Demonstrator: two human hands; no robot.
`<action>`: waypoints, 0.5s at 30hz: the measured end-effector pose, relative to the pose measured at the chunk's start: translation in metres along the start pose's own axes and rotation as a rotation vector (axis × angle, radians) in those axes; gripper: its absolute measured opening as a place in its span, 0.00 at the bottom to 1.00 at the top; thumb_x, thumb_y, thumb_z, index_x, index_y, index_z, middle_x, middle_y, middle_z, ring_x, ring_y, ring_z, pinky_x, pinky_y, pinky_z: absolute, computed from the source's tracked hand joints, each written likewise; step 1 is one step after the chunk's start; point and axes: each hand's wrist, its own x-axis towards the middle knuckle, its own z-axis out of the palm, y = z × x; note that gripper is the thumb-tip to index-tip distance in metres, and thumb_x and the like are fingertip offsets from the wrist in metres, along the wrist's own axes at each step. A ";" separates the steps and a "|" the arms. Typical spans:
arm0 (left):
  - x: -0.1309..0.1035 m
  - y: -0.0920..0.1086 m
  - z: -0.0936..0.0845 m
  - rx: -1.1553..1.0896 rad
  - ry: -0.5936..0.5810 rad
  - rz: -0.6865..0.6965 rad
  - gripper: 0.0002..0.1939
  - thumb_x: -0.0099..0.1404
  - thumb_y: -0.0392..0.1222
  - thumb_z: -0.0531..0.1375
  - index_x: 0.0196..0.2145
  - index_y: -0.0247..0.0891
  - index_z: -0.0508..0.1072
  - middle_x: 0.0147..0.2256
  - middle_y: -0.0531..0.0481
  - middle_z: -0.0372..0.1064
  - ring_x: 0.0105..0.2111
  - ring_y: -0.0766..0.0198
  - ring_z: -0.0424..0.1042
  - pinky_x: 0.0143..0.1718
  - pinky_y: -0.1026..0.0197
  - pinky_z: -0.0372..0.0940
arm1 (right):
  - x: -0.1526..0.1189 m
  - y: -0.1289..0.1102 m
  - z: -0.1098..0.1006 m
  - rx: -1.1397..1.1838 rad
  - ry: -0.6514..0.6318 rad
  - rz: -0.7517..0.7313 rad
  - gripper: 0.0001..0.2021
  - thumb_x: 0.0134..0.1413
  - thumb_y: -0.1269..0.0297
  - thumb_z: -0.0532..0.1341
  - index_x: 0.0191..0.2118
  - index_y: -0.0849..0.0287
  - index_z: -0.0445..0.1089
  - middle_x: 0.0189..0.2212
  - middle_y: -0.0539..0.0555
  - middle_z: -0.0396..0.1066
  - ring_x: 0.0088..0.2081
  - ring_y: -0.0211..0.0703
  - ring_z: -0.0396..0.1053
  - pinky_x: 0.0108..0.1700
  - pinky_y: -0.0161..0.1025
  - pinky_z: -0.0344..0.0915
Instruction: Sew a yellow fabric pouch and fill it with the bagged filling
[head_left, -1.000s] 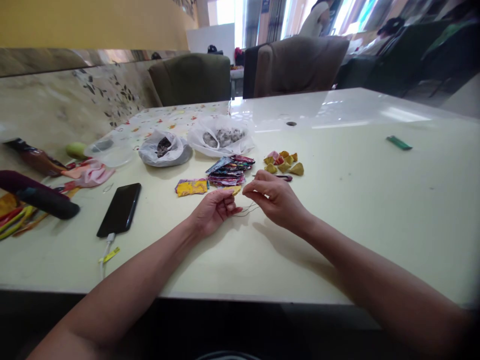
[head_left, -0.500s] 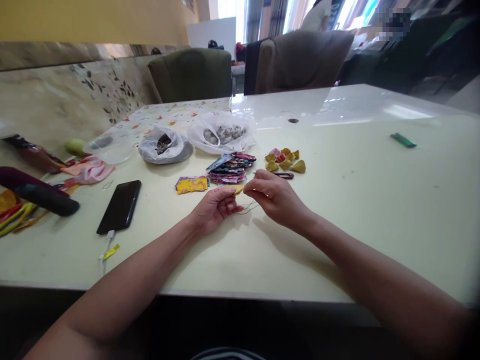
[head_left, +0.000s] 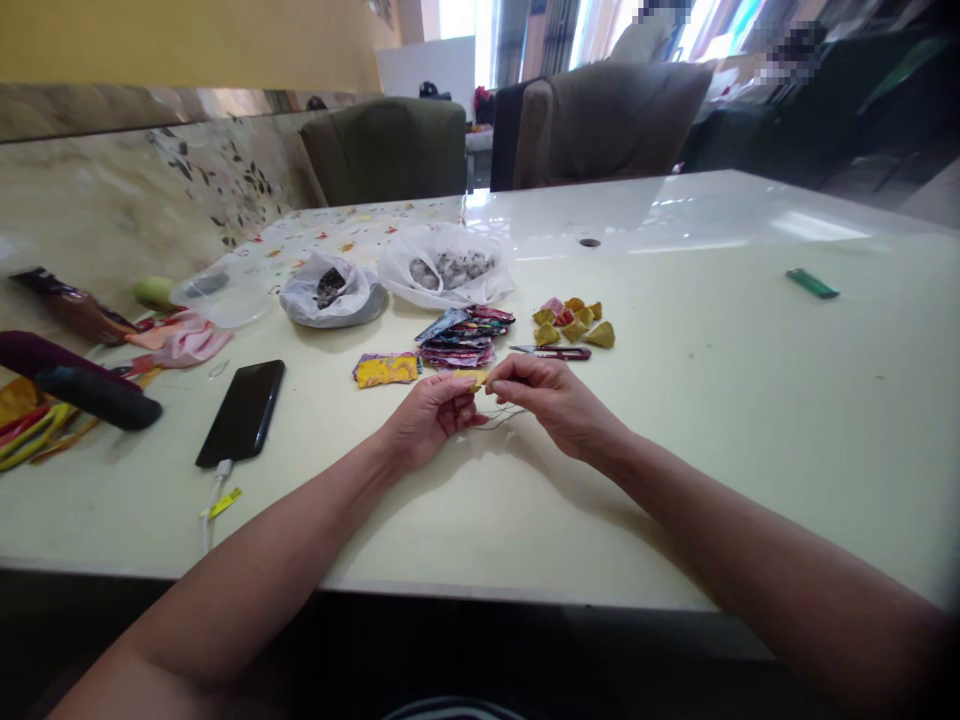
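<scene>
Head camera, one: worn by the person here, above and behind the hands, facing forward and down across the tabletop. Range: forearms nearest, hands middling, chairs well beyond them.

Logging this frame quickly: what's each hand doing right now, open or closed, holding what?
Left hand: closed, pinching a small yellow cloth piece.
Right hand: pinched closed beside the cloth; anything held is too small to tell.

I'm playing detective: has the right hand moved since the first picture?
Yes, slightly: the right hand now sits lower in the view against the scissors, which it partly covered before and now leaves visible.
</scene>
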 end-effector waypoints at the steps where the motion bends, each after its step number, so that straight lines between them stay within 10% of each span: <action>1: 0.000 0.000 0.000 -0.001 -0.002 0.003 0.07 0.57 0.37 0.68 0.29 0.32 0.74 0.21 0.57 0.61 0.21 0.73 0.61 0.32 0.63 0.74 | 0.000 0.000 0.000 -0.016 0.013 -0.007 0.06 0.56 0.63 0.63 0.31 0.59 0.71 0.27 0.49 0.68 0.32 0.39 0.63 0.38 0.39 0.60; 15: -0.003 0.005 0.006 -0.186 -0.034 -0.165 0.08 0.66 0.34 0.59 0.28 0.33 0.69 0.20 0.59 0.52 0.19 0.73 0.57 0.32 0.61 0.74 | 0.003 -0.005 -0.011 -0.559 0.130 -0.395 0.04 0.61 0.72 0.60 0.36 0.60 0.73 0.30 0.51 0.68 0.30 0.38 0.62 0.35 0.38 0.59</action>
